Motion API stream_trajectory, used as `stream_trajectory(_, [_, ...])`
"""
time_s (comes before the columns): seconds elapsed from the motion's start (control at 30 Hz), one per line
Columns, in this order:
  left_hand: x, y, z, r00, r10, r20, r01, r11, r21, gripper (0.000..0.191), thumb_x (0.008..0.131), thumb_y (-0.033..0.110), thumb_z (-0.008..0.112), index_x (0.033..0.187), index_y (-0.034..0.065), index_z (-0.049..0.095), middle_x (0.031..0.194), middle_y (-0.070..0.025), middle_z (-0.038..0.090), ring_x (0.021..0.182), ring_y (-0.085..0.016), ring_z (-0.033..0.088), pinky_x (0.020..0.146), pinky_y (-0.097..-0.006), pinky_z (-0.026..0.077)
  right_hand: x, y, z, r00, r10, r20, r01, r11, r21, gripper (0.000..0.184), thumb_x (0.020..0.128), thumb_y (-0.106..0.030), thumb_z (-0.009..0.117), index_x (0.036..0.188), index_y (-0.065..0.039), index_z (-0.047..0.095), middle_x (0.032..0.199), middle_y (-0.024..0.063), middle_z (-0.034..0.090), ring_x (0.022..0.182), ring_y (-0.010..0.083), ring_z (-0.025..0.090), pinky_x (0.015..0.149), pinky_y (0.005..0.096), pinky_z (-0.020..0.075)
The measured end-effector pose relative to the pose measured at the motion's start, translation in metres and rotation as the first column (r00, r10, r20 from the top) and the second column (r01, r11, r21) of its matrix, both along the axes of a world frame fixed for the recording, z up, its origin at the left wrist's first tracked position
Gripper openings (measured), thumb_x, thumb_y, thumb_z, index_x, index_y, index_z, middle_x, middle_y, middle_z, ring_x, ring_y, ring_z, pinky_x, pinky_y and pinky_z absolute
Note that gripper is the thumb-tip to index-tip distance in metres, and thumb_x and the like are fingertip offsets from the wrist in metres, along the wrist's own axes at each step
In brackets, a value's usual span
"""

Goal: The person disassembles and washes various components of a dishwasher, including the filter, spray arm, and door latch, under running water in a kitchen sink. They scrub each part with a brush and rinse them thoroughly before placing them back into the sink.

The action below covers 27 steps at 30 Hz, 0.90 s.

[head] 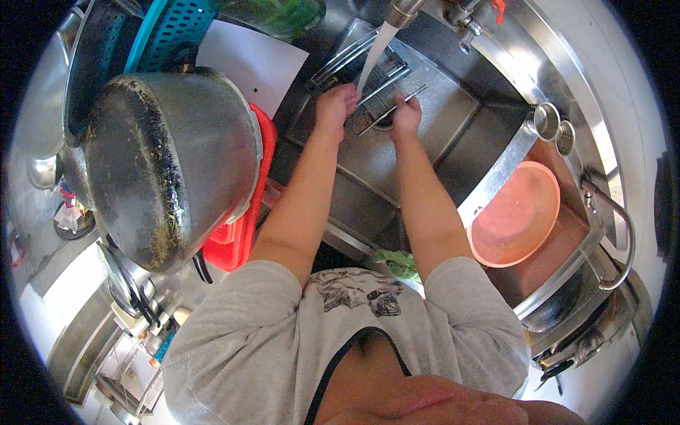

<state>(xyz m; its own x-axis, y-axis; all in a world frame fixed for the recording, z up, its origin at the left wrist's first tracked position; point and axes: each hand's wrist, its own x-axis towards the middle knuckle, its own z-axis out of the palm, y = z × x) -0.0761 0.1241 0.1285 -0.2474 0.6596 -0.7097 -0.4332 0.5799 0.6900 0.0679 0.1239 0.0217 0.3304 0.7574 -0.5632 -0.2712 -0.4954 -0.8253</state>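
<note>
A slatted metal piece [379,91] with a thin rod along each side is between my hands, over the sink basin [446,103]. My left hand [334,109] grips its left end, with fingers partly hidden beside the water. My right hand [407,116] holds the right side, where one rod [390,111] passes by the fingers. Running water [374,56] falls from the faucet [407,11] onto the piece near my left fingers. Just behind it, a metal frame with parallel bars [345,57] rests in the basin. The slatted piece partly hides the round drain.
A large blackened pot [175,170] lies on its side over a red plastic basket [265,133] at left. Behind it stand a teal perforated basket [178,37] and a white sheet [249,64]. An orange basin [518,218] is in the right sink. A green cloth [398,264] hangs near my waist.
</note>
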Motion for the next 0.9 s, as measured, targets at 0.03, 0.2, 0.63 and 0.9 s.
stream_trajectory(0.03, [0.001, -0.002, -0.002, 1.0, 0.022, 0.016, -0.022, 1.0, 0.016, 0.025, 0.083, 0.015, 0.053, 0.104, 0.0008, 0.057, 0.096, -0.0099, 0.063, 0.087, -0.02, 0.061, 0.076, -0.0309, 0.048, 0.001, 0.0, 0.006, 0.971, -0.061, -0.23, 0.05, 0.997, -0.054, 0.008, 0.083, -0.008, 0.057, 0.09, -0.004, 0.053, 0.076, 0.0032, 0.056, 0.069, 0.0174, 0.054, 0.062, 0.0304, 0.0439])
stream_trajectory(0.2, [0.009, 0.005, -0.008, 0.984, 0.017, 0.175, -0.039, 0.992, 0.118, 0.026, 0.081, 0.014, 0.059, 0.102, 0.0003, 0.058, 0.096, -0.0111, 0.063, 0.089, -0.021, 0.061, 0.08, -0.0324, 0.049, 0.012, -0.031, -0.015, 0.868, -0.242, -0.434, 0.188, 0.968, -0.163, 0.024, 0.086, -0.006, 0.051, 0.109, -0.008, 0.048, 0.095, 0.0064, 0.056, 0.084, 0.0215, 0.055, 0.074, 0.0366, 0.0461])
stream_trajectory(0.63, [0.01, 0.013, 0.007, 0.998, -0.057, 0.033, 0.056, 0.997, 0.057, 0.027, 0.081, 0.014, 0.055, 0.103, -0.0006, 0.059, 0.097, -0.0108, 0.063, 0.09, -0.021, 0.06, 0.077, -0.0326, 0.048, 0.015, -0.04, -0.026, 0.908, -0.304, 0.287, 0.32, 0.947, -0.009, 0.018, 0.083, -0.01, 0.054, 0.098, 0.0, 0.051, 0.09, 0.0121, 0.058, 0.083, 0.0248, 0.054, 0.077, 0.0354, 0.0416])
stream_trajectory(0.9, [0.009, 0.012, -0.009, 0.952, 0.191, 0.241, -0.238, 0.954, 0.182, 0.034, 0.082, 0.008, 0.048, 0.114, -0.0006, 0.052, 0.109, -0.0117, 0.058, 0.105, -0.025, 0.054, 0.088, -0.0389, 0.042, 0.015, -0.041, -0.018, 0.88, -0.233, 0.414, 0.236, 0.971, 0.044, 0.011, 0.081, -0.004, 0.055, 0.091, -0.002, 0.051, 0.085, 0.008, 0.057, 0.079, 0.0197, 0.054, 0.074, 0.0313, 0.0416])
